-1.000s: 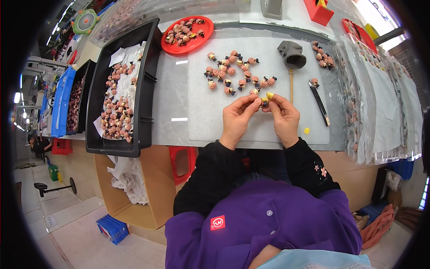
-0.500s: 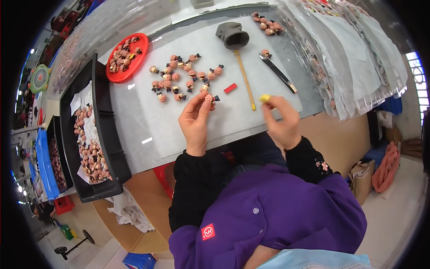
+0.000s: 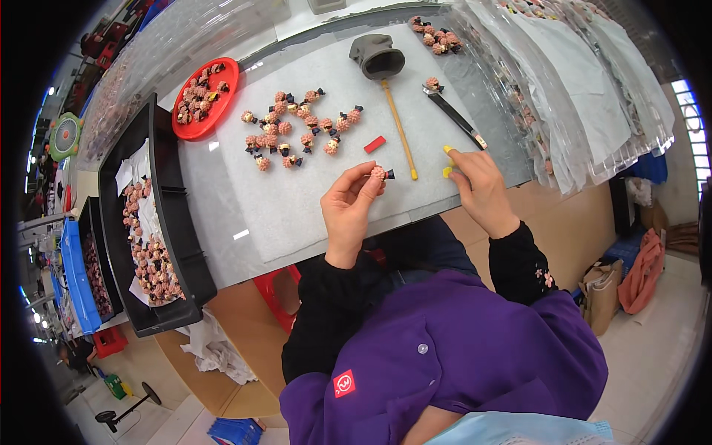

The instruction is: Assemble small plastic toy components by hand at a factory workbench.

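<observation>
Under the left hand (image 3: 348, 211), a grey table (image 3: 215, 200) is partly covered by a pale sheet (image 3: 297, 211). One pink-headed figure (image 3: 379, 173) is pinched in that hand's fingertips; the right hand (image 3: 483, 189) is held with fingers parted near a yellow piece (image 3: 446, 172). Beyond the left hand, many loose figures (image 3: 285, 128) are scattered; which are finished cannot be told.

Small pink-and-navy figurine (image 3: 379, 173), held sideways in left hand (image 3: 347, 213), yellow piece (image 3: 447, 172) by right hand (image 3: 485, 189)

Figurine group (image 3: 285, 128) btwn L bin (image 3: 184, 237) & stick (image 3: 400, 137)
</observation>
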Tool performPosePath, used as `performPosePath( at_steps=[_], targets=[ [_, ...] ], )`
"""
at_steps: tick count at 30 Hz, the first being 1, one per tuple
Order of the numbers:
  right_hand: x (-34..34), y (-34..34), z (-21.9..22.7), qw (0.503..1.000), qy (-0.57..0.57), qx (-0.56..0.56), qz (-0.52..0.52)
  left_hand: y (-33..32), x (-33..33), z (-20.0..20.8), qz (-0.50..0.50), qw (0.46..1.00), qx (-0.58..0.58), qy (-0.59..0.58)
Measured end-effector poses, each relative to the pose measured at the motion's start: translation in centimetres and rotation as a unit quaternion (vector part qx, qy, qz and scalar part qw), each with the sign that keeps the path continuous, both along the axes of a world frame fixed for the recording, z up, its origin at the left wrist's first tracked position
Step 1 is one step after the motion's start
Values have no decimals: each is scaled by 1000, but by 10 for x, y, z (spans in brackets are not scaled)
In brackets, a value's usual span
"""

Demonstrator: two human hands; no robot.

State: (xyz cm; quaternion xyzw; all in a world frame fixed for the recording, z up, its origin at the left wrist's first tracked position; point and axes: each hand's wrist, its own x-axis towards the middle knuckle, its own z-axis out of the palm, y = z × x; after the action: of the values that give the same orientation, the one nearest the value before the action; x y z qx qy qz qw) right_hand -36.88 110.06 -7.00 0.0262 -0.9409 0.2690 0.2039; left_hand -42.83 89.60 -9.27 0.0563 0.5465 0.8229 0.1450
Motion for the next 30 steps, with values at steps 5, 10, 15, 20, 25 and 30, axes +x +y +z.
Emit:
performPosePath(
  at_steps=[5,10,15,20,25,30],
  targets=[
    [2,-1,10,998,-15,-24,52,4,2,-3,-16,1000,5,-6],
    [2,1,7,993,-21,74,87,3,2,-3,-13,1000,3,-14],
    [-2,2,11,977,-63,156,131,1,3,-3,-8,1000,3,-17],
    [-4,6,6,962,-60,208,166,0,3,-5,-5,1000,10,-20],
    [-11,10,3,996,-68,-22,60,-2,3,-2,-6,1000,7,-30],
    [-12,11,1,931,-164,-316,-75,-2,1,-4,-12,999,14,-50]
  ],
)
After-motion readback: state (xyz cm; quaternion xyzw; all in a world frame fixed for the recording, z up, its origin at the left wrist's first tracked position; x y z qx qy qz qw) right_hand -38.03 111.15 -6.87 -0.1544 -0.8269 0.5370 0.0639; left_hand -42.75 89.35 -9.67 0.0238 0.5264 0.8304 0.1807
